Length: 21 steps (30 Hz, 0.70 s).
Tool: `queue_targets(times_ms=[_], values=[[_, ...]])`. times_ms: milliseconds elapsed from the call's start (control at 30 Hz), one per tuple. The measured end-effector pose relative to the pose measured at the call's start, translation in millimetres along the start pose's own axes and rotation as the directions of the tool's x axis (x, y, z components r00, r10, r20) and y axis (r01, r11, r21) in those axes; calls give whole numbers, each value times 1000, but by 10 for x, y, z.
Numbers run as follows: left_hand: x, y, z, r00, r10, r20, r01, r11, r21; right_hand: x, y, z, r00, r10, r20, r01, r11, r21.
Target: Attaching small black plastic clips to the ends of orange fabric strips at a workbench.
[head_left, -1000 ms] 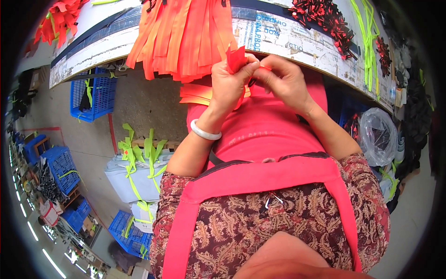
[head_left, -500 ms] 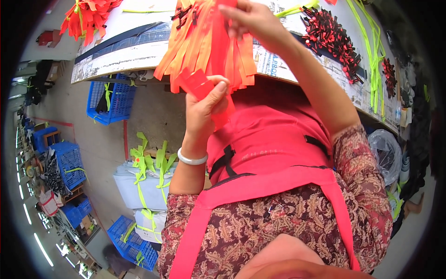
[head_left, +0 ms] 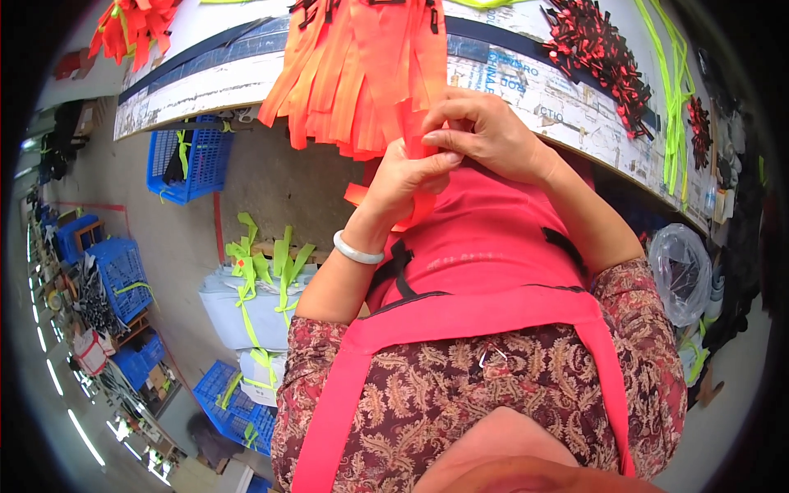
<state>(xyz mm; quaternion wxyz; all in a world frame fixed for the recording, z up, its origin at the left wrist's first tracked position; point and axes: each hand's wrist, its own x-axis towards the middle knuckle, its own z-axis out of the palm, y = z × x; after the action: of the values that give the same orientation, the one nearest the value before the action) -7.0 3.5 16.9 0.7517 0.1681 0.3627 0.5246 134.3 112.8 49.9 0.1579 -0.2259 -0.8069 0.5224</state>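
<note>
A dense row of orange-red fabric strips with black pieces at their upper ends lies on the table and hangs over its near edge. In front of it my left hand is closed around orange-red strips, whose folded ends stick out beside the palm. My right hand is right against the left one, thumb and fingers pinching a strip that runs up from the left hand. Both hands are above the red apron at the table's edge. The exact fingertip contact is partly hidden.
The white, worn tabletop bears a dark band, a pile of small red-and-black pieces and yellow-green strips at right. More orange strips lie far left. A blue crate and tied pale bundles stand below left.
My right hand has come down from the upper strips to meet the left hand and pinches a strip there. My left hand has moved slightly right and down.
</note>
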Motion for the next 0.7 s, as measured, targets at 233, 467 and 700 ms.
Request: queue_targets(times_ms=[233, 467, 700], values=[[77, -104, 104, 994, -111, 1, 111, 992, 62, -205, 344, -23, 989, -80, -121, 97, 985, 141], [336, -133, 120, 985, -159, 74, 150, 982, 118, -193, 255, -327, 963, 257, 84, -270, 892, 363], [1021, -149, 133, 998, -3, -60, 16, 975, 220, 674, 869, -1525, 938, -95, -333, -53, 911, -409]])
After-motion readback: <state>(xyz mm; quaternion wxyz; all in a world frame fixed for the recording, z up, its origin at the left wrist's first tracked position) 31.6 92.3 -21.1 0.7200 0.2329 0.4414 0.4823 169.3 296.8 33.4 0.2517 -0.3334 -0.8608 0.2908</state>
